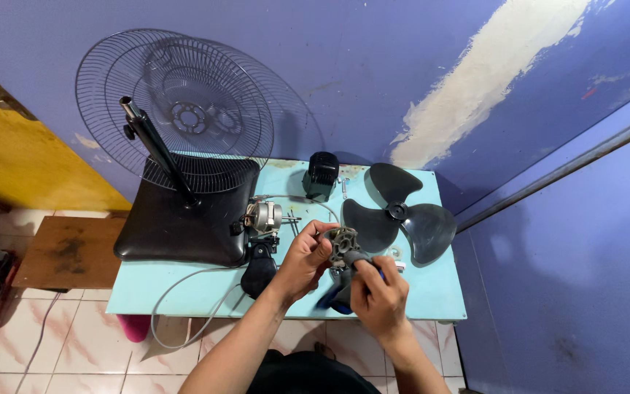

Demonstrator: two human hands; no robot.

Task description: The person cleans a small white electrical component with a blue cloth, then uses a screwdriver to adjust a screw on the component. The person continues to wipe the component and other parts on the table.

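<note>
My left hand (pixel 306 257) is curled around a small grey metal motor part (pixel 343 241), fingers pressed on its rim, holding it above the near edge of the light blue table (pixel 432 292). My right hand (pixel 379 290) is closed on a blue-handled tool (pixel 337 298) (its tip is hidden, against the part). Just beyond lie the dark fan blade (pixel 397 213), the fan motor (pixel 264 216) and the black fan base (pixel 184 219); wire grilles (pixel 184 109) lean on the wall.

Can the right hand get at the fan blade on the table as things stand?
Probably not right away. The fan blade lies bare just beyond the right hand with nothing between them, but that hand grips a blue-handled tool against the grey motor part held by the left hand.
</note>
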